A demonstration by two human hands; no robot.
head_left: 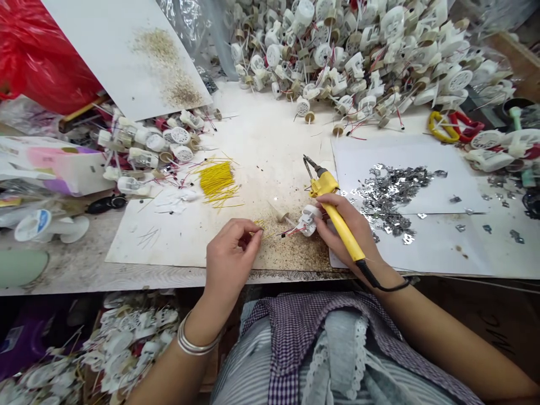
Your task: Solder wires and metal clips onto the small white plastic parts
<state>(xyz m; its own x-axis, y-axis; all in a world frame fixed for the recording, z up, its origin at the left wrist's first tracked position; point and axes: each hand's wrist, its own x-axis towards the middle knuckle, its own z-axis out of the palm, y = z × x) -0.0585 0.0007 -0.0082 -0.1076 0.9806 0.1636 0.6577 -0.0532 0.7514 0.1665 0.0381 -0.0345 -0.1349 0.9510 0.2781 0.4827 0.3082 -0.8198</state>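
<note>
My left hand (234, 247) is closed in a pinch over the board, with thin yellow wire (266, 237) showing at its fingertips. In my right hand (352, 230) lies a yellow soldering iron (342, 222), its metal tip pointing up and away to the left. The thumb and fingers of that same hand also grip a small white plastic assembly (309, 220) with red and dark leads and a tan disc. A small black component (283, 235) sits at the end of the leads, near my left fingertips. Beyond my left hand lies a bundle of yellow wires (216, 181).
Many similar white assemblies (337, 62) are heaped at the back. Small metal pieces (392, 197) lie on white paper (447, 242) at right. Yellow-and-red-handled scissors or pliers (455, 126) rest behind them. A solder spool (37, 226) stands at left. More assemblies (130, 343) fill the space below the table.
</note>
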